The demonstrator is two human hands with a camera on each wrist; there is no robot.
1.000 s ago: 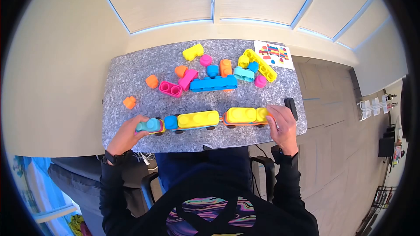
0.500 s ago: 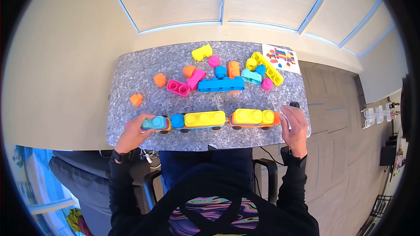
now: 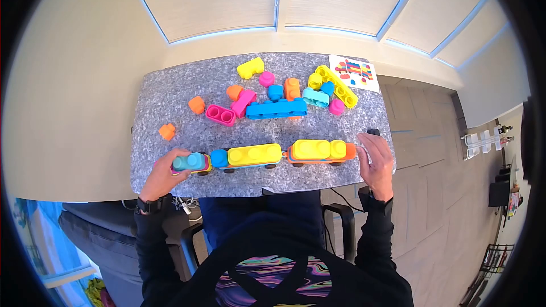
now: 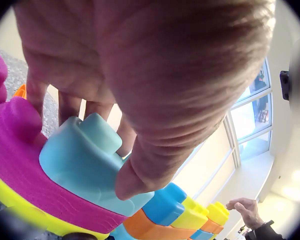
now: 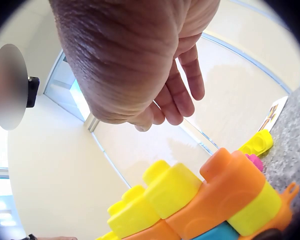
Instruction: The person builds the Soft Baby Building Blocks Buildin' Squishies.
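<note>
A toy train of building blocks stands along the near side of the table. My left hand (image 3: pixel 162 177) holds the light blue block (image 4: pixel 80 155) on its leftmost car, thumb on the near side and fingers beyond. That car has a magenta layer (image 4: pixel 45 170) over a yellow base. The middle car carries a blue block (image 3: pixel 219 158) and a long yellow block (image 3: pixel 255 153). Yellow blocks (image 3: pixel 313 149) and an orange end block (image 5: pixel 222 185) top the right car. My right hand (image 3: pixel 376 165) is just right of that orange end, fingers extended, holding nothing.
Loose blocks lie farther back: a long blue block (image 3: pixel 277 109), pink block (image 3: pixel 220 115), orange block (image 3: pixel 166 132), light teal block (image 3: pixel 315 97) and long yellow block (image 3: pixel 336 86). A picture sheet (image 3: pixel 354 73) lies at the back right corner. A black object (image 3: pixel 373 132) sits behind my right hand.
My right hand has come off the right end of the train and moved slightly right, uncovering the orange block. The left hand stays on the light blue block. The head view has shifted.
</note>
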